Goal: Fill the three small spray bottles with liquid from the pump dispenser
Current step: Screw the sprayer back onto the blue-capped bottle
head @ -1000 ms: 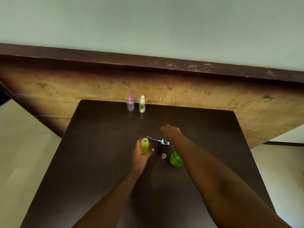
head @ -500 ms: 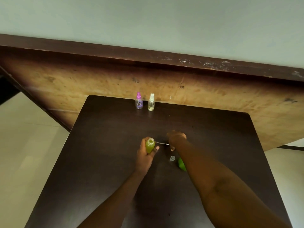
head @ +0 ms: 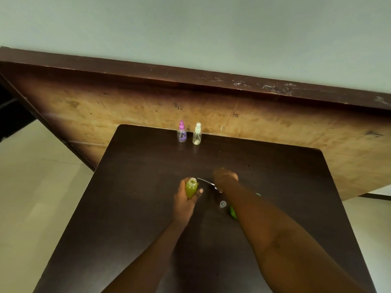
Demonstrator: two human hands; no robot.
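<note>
The small open bottle (head: 191,188), uncapped and nearly full of yellow-green liquid, stands near the middle of the dark table (head: 135,187). The left hand (head: 184,199) grips it, fingers and thumb curled around its body. Just to its right, the right hand (head: 225,178) is curled over a spray head (head: 216,188), mostly hidden under the fingers. Its thin dip tube (head: 203,181) sticks out leftward, the tip close to the bottle's mouth. A small clear cap (head: 222,204) sits on the table beside the right forearm, which covers most of the green dispenser (head: 233,212). At the table's far edge, a pink-topped spray bottle (head: 182,133) and a white-topped spray bottle (head: 197,135) stand upright side by side, against a worn wooden panel (head: 105,115).
</note>
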